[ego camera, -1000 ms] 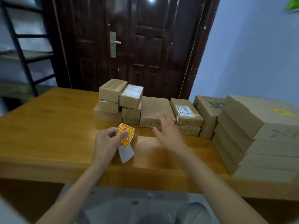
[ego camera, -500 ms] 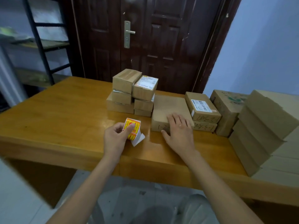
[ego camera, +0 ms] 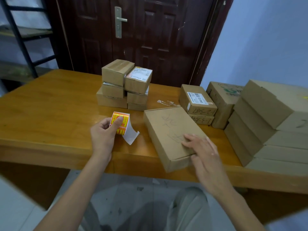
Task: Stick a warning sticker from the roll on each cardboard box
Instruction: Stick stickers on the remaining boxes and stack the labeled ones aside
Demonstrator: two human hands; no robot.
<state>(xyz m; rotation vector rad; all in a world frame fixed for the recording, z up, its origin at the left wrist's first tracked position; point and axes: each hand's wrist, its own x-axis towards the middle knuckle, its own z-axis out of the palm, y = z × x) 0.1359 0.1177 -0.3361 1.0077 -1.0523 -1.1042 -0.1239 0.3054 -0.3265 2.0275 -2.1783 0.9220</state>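
**Flat box pulled to the near edge, ready for a sticker**

Now lying at 5 o'clock on the table, close to the front edge and turned at an angle: the flat cardboard box. Half a second ago, still at 12 o'clock against the small stack, under the same hand. Meaning for the task, as a judgement: this box chosen as the next one to label, top face bare except for pencil marks, no warning sticker seen on it yet.

Right hand: fingers straight and spread, lying flat on the near corner of the box, gripping nothing. Left hand: fingers curled round the sticker roll at 9 o'clock from the box, thumb on the yellow-red face, a white tail of backing paper hanging down toward the table. No sticker peeled off yet.

About containers: all boxes closed, contents not visible. Small stack of boxes at 12 o'clock, two labelled boxes at 1 o'clock, a tall pile at 3 o'clock, with a spot of yellow at the frame edge, too small to identify.
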